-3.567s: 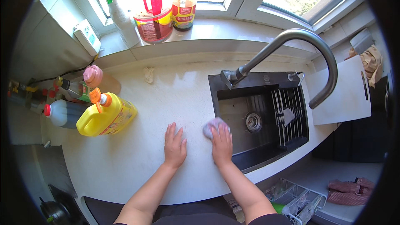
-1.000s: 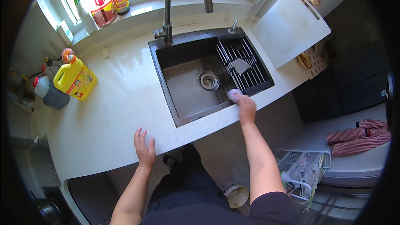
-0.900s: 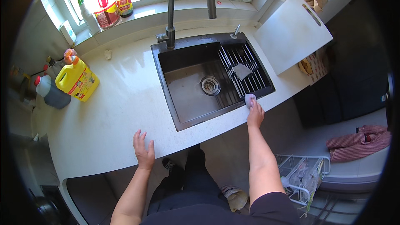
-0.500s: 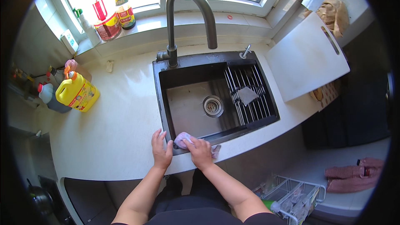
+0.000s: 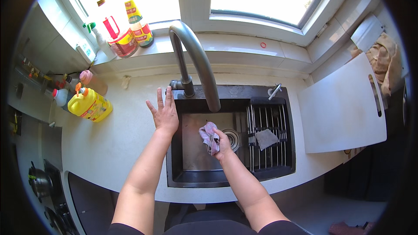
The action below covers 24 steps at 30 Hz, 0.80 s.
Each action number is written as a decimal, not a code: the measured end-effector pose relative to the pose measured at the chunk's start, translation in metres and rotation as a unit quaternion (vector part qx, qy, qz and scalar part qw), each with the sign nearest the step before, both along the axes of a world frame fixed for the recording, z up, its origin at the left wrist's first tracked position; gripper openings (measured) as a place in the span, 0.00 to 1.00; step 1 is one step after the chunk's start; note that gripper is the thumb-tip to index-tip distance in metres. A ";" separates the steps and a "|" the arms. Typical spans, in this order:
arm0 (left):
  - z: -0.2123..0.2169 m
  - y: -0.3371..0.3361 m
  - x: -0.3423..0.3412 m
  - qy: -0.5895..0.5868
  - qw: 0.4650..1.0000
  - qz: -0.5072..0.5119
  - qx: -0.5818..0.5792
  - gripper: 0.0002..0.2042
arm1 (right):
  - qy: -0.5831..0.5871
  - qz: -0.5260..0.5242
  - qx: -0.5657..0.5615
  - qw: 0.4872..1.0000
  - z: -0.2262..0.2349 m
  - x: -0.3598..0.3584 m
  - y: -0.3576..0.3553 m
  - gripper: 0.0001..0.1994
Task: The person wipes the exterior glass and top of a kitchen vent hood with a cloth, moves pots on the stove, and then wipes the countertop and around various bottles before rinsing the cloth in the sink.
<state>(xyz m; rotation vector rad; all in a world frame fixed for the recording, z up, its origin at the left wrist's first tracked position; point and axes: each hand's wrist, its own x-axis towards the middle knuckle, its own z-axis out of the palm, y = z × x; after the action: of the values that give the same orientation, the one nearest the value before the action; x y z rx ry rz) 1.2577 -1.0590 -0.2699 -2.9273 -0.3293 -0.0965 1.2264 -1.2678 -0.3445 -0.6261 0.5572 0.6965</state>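
Observation:
A crumpled pinkish-purple cloth (image 5: 209, 137) is gripped in my right hand (image 5: 223, 145), held over the basin of the dark sink (image 5: 198, 178) beside the drain (image 5: 230, 138). My left hand (image 5: 165, 117) reaches up along the sink's left rim with its fingers spread and nothing in it. Its fingertips are by the handle at the base of the grey gooseneck faucet (image 5: 198, 56); whether they touch it I cannot tell. The faucet's spout hangs over the basin, and no water shows coming from it.
A roll-up rack (image 5: 265, 161) with a grey cloth piece (image 5: 267, 139) covers the sink's right side. A white cutting board (image 5: 342, 109) leans at the right. A yellow jug (image 5: 91, 105) and other bottles stand at the left. Sauce bottles (image 5: 141, 28) line the windowsill.
My right hand has lifted the cloth from the sink's front edge to over the basin. My left hand has moved from the front left corner up to the faucet's base. The view has shifted.

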 end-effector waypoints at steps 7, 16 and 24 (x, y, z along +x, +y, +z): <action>0.008 0.013 0.011 0.068 0.996 0.048 -0.023 0.32 | 0.047 0.003 0.025 0.999 -0.015 0.004 -0.003 0.18; -0.085 -0.054 -0.042 -0.155 0.810 0.050 -0.563 0.22 | 0.123 -0.101 -0.077 0.984 -0.042 -0.003 -0.006 0.18; -0.159 -0.109 -0.056 0.161 0.313 0.377 -0.856 0.14 | 0.123 -0.067 -0.145 0.979 -0.071 -0.035 -0.027 0.09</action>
<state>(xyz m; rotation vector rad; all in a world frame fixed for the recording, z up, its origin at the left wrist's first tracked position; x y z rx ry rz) 1.2020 -1.1682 -0.4286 -2.8486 -3.3648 2.2519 1.1913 -1.2952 -0.4157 -0.7715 0.9346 0.5731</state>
